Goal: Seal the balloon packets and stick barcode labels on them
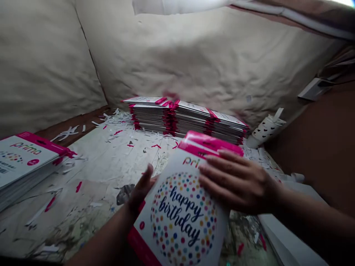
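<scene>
Your two hands have the birthday packets (183, 218) tilted between them: your left hand (142, 188) is at their left edge, thumb raised, and your right hand (235, 181) lies flat across the front; I can't tell how firmly either grips. Under them, pale paper scraps litter the worn surface (111, 162). Beyond your hands, stacked packets (191, 116) line the creased wall (177, 55), a heart-patterned cup (266, 129) leaning right of them. Only flat scraps lie between your left hand and the left-hand pile (19, 159).
</scene>
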Available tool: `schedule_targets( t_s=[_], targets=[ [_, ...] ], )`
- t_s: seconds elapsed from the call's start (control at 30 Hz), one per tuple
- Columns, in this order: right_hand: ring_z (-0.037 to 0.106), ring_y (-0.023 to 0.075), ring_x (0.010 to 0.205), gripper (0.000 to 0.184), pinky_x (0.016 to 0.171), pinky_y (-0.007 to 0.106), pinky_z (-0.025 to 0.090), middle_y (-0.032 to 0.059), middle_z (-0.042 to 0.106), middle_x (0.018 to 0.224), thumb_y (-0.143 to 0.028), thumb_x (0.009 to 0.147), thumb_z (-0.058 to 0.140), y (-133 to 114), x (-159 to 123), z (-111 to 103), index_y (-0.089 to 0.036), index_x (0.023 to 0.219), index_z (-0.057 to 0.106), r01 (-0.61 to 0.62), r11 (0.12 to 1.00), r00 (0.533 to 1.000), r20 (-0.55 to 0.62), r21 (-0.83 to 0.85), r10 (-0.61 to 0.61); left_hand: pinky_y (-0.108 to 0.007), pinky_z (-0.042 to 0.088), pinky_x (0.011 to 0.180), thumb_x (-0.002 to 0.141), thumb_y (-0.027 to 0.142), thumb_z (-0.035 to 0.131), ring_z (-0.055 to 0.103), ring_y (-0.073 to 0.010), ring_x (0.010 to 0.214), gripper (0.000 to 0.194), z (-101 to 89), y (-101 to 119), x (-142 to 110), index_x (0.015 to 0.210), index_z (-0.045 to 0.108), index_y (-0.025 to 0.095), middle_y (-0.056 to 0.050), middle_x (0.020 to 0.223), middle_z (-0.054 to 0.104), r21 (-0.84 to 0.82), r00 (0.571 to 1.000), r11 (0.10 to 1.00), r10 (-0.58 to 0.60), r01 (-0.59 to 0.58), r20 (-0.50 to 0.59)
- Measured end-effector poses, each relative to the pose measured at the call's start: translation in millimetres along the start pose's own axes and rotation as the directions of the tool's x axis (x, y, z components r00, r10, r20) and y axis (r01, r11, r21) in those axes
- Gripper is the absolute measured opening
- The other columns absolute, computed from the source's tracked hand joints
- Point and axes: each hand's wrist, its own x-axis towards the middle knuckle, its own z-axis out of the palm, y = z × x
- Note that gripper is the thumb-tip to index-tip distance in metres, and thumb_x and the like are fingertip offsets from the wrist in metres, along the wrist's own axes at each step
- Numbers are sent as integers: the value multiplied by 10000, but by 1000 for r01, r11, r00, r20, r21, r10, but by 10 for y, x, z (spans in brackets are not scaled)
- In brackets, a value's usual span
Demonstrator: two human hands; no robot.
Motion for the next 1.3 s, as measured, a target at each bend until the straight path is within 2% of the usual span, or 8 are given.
schedule_targets(
  t_s=[0.1,0.17,0.3,0.47,0.67,1.0,1.23,1.3],
  targets=[
    [453,253,1241,425,1070,457,324,66,552,1292,-175,884,471,-329,-386,-38,-223,1306,463,-355,925,922,-114,133,370,-399,510,802,628,331,762,621,-305,975,529,62,109,-82,1104,590,180,-91,1018,683,26,991,1000,8,-11,132],
    [431,254,1259,502,1013,464,395,73,493,1349,-251,897,462,-467,-605,15,-271,1382,331,-579,680,702,-148,450,696,-337,510,809,671,241,743,625,-255,971,443,92,51,-143,1085,588,210,-66,1036,680,50,989,993,105,-111,105],
    [581,273,1093,449,817,411,533,106,604,1210,-365,832,572,-855,-815,291,-254,1253,465,-470,32,431,198,882,880,-315,504,820,731,240,696,618,-230,967,366,185,-268,-273,1078,583,208,-66,1058,663,204,969,947,240,-248,66],
    [646,238,920,409,786,368,529,73,691,969,-279,728,697,-1282,-749,615,-234,1105,546,-358,-141,145,204,923,968,-340,428,954,726,334,705,490,-261,1178,686,454,-429,-397,1319,372,244,-105,1301,500,390,861,781,504,-488,70],
    [630,254,925,605,831,402,506,68,676,909,-312,621,768,-1364,-766,695,-221,1159,508,-363,-91,154,156,927,976,-402,426,960,685,572,652,509,-290,1145,895,614,-362,-470,1392,218,238,-126,1284,488,383,806,725,584,-572,97],
    [659,246,794,220,714,359,537,47,706,839,-194,700,684,-1393,-1065,748,-218,919,671,-544,-130,291,331,829,898,-315,499,815,839,255,548,603,-207,966,339,470,-539,-412,1163,457,222,-80,1100,608,546,881,701,441,-459,175],
    [670,201,836,223,780,319,538,25,721,870,-238,638,742,-1056,-1835,344,-221,849,670,-340,-320,-279,230,884,932,-415,317,1062,892,374,401,399,-243,1262,432,-213,-133,-353,1271,468,178,-120,1363,447,948,945,162,228,-275,235],
    [682,204,796,264,753,318,551,31,722,844,-247,626,742,-958,-1781,260,-220,876,660,-265,-416,-301,335,870,893,-458,270,1078,894,410,351,341,-267,1304,477,-528,-65,-332,1274,487,155,-127,1393,419,984,965,-77,199,-159,172]
  ],
)
